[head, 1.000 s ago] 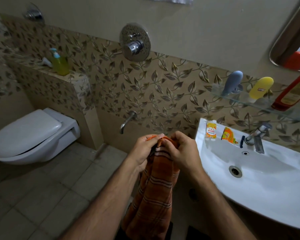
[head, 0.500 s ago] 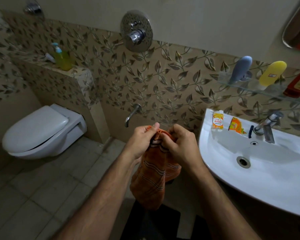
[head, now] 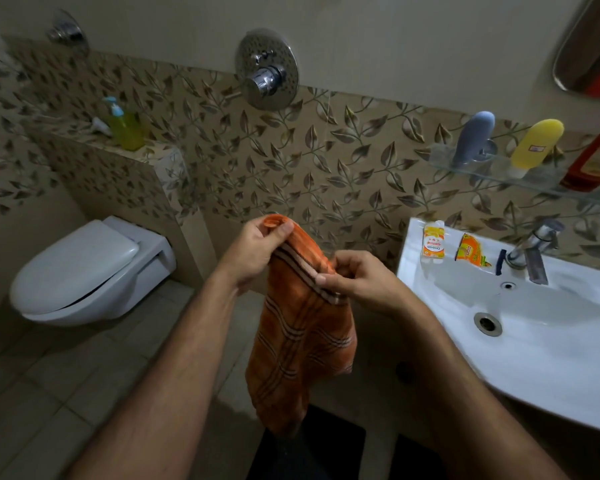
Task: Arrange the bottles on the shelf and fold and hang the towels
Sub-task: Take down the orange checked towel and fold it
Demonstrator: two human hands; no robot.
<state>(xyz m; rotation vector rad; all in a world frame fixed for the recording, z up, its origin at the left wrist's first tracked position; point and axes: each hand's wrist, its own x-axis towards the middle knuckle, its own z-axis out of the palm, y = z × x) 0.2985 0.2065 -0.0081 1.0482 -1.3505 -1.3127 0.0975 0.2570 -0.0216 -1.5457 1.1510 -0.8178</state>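
Observation:
An orange striped towel (head: pixel 300 344) hangs in front of me above the floor. My left hand (head: pixel 257 251) grips its upper corner, raised a little. My right hand (head: pixel 357 275) pinches the top edge lower and to the right, so the edge slopes between them. On the glass shelf (head: pixel 534 181) at the right stand a grey bottle (head: pixel 473 138), a yellow bottle (head: pixel 536 143) and a red bottle (head: pixel 594 157), the red one cut off by the frame edge.
A white sink (head: pixel 534 327) with a tap (head: pixel 534 247) and two sachets (head: pixel 433 244) on its rim is at the right. A toilet (head: pixel 84 271) is at the left, a green pump bottle (head: pixel 125 128) on the tiled ledge, a shower valve (head: pixel 267 69) on the wall.
My hands have drawn apart along the towel's top edge, the left one rising and the right one sliding right. The towel hangs wider and flatter than before.

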